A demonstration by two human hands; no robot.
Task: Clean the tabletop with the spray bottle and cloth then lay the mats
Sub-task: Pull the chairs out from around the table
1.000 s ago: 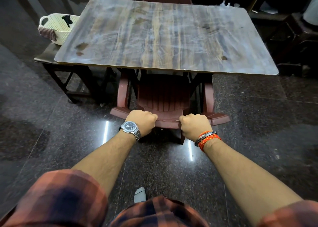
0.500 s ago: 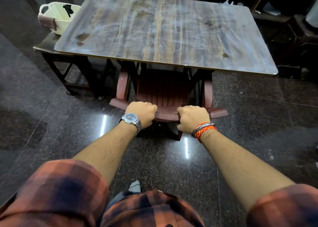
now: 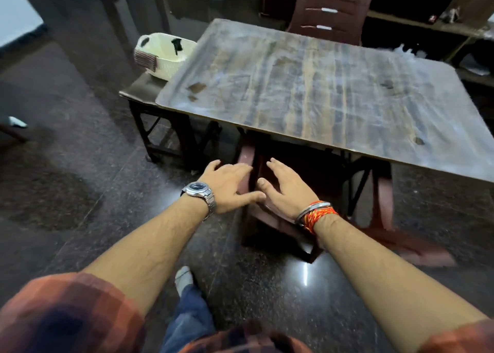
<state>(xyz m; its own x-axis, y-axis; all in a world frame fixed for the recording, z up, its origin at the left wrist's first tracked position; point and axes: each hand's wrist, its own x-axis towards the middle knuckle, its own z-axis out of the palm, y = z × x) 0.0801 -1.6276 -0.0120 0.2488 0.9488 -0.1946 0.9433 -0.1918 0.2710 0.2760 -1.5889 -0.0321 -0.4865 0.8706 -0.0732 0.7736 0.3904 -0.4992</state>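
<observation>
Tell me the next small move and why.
Probably step toward the white basket beside the tabletop: the left hand and right hand are open and empty, the tabletop looks smeared, and no bottle or cloth lies on it.

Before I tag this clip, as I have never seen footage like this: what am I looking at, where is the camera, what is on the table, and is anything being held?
There is no machine here. A person wears a wide-angle camera on the head, looking forward and down, so you see their own forearms. The left hand, with the wristwatch, and the right hand, with the orange thread band, are both open with fingers spread and hold nothing. They are over a maroon plastic chair tucked under the tabletop; whether they touch it is unclear. The tabletop bears streaks and a few dark spots. To its left a white basket sits on a low bench, with a striped item on its rim. A second chair stands at the far side.
</observation>
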